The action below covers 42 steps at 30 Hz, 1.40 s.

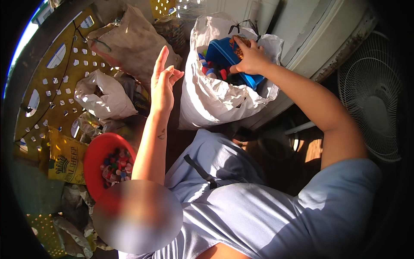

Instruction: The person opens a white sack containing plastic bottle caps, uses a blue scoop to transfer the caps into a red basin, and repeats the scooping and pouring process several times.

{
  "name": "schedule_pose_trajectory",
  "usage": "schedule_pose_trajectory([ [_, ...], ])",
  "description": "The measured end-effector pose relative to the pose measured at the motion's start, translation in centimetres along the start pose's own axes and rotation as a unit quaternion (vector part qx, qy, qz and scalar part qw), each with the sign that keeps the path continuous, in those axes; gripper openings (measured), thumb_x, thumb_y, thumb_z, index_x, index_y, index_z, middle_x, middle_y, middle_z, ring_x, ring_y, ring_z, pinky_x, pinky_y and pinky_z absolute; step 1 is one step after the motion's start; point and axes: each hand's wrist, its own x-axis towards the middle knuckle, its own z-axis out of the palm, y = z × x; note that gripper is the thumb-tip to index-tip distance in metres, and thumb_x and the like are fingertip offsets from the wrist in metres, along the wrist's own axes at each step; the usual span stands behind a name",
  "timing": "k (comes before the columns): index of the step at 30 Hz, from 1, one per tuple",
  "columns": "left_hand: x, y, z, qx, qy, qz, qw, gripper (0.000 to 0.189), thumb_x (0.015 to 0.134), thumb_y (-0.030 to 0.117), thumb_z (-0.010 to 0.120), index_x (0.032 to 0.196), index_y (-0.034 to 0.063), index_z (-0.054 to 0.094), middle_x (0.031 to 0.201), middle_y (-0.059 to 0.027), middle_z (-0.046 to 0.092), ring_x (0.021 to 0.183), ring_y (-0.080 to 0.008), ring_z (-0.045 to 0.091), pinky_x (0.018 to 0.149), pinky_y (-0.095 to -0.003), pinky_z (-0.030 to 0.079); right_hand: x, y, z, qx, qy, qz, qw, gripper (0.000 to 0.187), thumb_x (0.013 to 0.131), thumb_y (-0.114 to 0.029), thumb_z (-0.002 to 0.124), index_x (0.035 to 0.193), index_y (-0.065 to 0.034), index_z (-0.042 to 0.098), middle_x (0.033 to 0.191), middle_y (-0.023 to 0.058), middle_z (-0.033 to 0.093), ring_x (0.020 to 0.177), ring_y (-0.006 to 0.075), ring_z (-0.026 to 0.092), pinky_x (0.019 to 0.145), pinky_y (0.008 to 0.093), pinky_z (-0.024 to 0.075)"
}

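Observation:
A blue plastic tub (220, 51) lies tilted inside the mouth of a large white woven sack (207, 97). My right hand (254, 60) grips the tub, with its fingers spread over the patterned outer side. Loose plastic bottle caps (223, 73) in red, blue, white and green lie in the sack at the tub's opening. Held up to the left of the sack is my left hand (164, 82), empty and with its fingers apart. Below it, partly behind my left forearm, a red plastic basin (92, 162) holds many more bottle caps (117, 166).
Tied and filled sacks (129, 45) and a smaller white bag (103, 95) lean by a perforated yellow panel (61, 84) on the left. A yellow printed bag (66, 157) stands beside the basin. On the right is a fan with a wire guard (372, 97), near a white door (304, 42).

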Motion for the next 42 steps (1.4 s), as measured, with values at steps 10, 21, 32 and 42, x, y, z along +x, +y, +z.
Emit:
schedule_pose_trajectory([
  [10, -3.8, -20.4, -1.1, -0.033, 0.207, -0.036, 0.977, 0.061, 0.096, 0.041, 0.038, 0.144, 0.0082, 0.020, 0.151, -0.0129, 0.012, 0.138, -0.0255, 0.016, 0.110, -0.0361, 0.024, -1.4, -0.8, -0.7, 0.043, -0.013, -0.034, 0.998, 0.108, 0.053, -0.047, 0.075, 0.145, -0.0317, 0.019, 0.146, 0.0184, 0.018, 0.131, 0.0418, 0.025, 0.101, 0.0564, 0.0289],
  [21, -0.3, -14.1, -0.4, 0.356, 0.010, 0.027, 0.934, 0.062, 0.095, 0.038, 0.036, 0.142, -0.0001, 0.021, 0.148, -0.0235, 0.016, 0.137, -0.0396, 0.014, 0.111, -0.0442, 0.014, 1.9, 1.8, 0.9, 0.611, -0.163, -0.005, 0.775, 0.080, 0.064, -0.024, 0.068, 0.135, -0.0056, 0.035, 0.104, 0.0116, 0.059, 0.090, 0.0198, 0.060, 0.077, 0.0349, 0.0506],
  [32, 4.1, -7.0, 2.5, 0.438, -0.192, 0.042, 0.877, 0.043, 0.093, 0.033, 0.038, 0.110, -0.0010, 0.057, 0.123, -0.0231, 0.048, 0.122, -0.0362, 0.037, 0.104, -0.0408, 0.026, -0.4, 5.0, -0.2, 0.722, -0.191, 0.069, 0.662, 0.049, 0.071, -0.028, 0.057, 0.113, -0.0031, 0.051, 0.100, 0.0137, 0.061, 0.085, 0.0236, 0.063, 0.077, 0.0358, 0.0529],
  [42, 4.7, -0.5, 5.4, 0.049, -0.124, -0.039, 0.990, 0.071, 0.086, 0.043, 0.030, 0.147, 0.0120, 0.010, 0.153, -0.0084, 0.013, 0.139, -0.0231, 0.013, 0.112, -0.0374, 0.008, -3.8, 5.3, -1.5, 0.790, -0.096, 0.075, 0.600, 0.056, 0.074, -0.034, 0.054, 0.120, -0.0017, 0.049, 0.109, 0.0159, 0.057, 0.094, 0.0286, 0.057, 0.081, 0.0437, 0.0492],
])
